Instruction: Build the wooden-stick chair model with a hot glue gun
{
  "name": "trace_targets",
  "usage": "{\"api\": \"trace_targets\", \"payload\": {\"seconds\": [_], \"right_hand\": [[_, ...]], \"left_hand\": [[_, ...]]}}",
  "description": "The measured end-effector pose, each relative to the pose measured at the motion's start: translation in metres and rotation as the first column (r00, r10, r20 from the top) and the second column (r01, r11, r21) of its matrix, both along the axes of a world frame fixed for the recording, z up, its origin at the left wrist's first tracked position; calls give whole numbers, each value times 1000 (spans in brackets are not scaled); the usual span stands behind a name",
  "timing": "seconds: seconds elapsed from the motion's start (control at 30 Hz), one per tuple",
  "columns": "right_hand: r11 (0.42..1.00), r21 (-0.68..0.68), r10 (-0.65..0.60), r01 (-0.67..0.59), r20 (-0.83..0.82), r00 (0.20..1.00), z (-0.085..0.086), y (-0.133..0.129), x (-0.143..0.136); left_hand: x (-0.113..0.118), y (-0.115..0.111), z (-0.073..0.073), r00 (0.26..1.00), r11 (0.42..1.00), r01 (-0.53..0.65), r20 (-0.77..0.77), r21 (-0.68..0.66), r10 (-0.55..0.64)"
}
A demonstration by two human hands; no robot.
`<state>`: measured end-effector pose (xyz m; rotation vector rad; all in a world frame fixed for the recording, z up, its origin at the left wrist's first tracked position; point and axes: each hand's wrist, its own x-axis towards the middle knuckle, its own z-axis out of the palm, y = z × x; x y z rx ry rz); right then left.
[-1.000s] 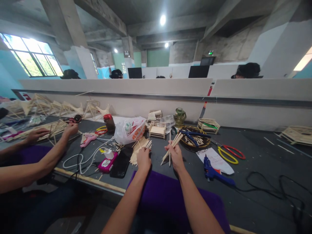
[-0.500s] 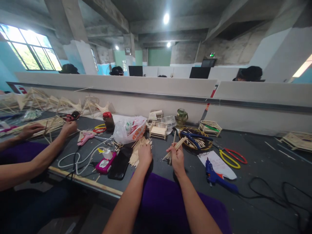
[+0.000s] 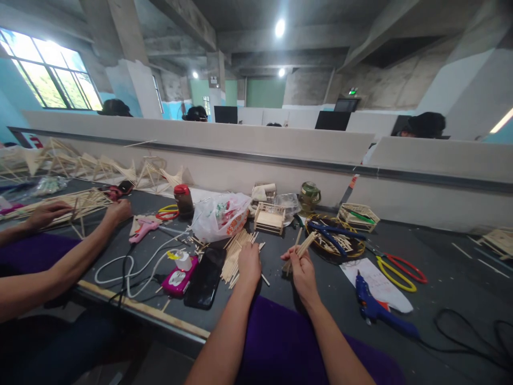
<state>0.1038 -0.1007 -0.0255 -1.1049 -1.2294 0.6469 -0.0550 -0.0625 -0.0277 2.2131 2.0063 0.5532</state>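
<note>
My left hand (image 3: 250, 262) rests palm down at the right edge of a loose pile of thin wooden sticks (image 3: 231, 258). Its fingers are curled, and the tips are hidden beneath it, so what they grip does not show. A few stray sticks poke out beside that hand. To the right, my right hand (image 3: 303, 270) is closed round a small bundle of wooden sticks (image 3: 306, 243), held tilted above the table, with one stick angled differently from the others. Just beyond it sits a round basket (image 3: 320, 255) with short sticks and blue-handled pliers (image 3: 334, 235) on top.
Left of the pile lie a black phone (image 3: 205, 278) and a pink power strip (image 3: 180, 276). Behind stand a plastic bag (image 3: 218, 216) and a small stick-built bench (image 3: 270, 217). At right are a blue glue gun (image 3: 377, 307) and scissors (image 3: 401, 272). A co-worker's hands (image 3: 118, 211) are at far left.
The view has shifted, so table objects sit lower and further right. My left hand stays at the pile, where sticks now lie more spread. My right hand still holds its bundle.
</note>
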Motion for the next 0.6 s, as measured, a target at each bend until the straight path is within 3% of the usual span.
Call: {"api": "trace_targets", "payload": {"seconds": [0.17,0.3,0.43,0.6], "right_hand": [[999,-17,50,-51,-51,997,-4,11,-12],[990,-119,54,-71,-143,988,-6,22,-25],[989,-146,-11,-5,-113,994,-7,26,-28],[985,-164,46,-62,-103,994,-9,25,-30]], "left_hand": [[1,1,-5,993,999,41,108,3,-41],[2,-1,-8,979,997,60,194,49,-69],[2,-1,-11,980,995,48,187,92,-65],[3,3,-14,991,987,40,123,154,-60]]}}
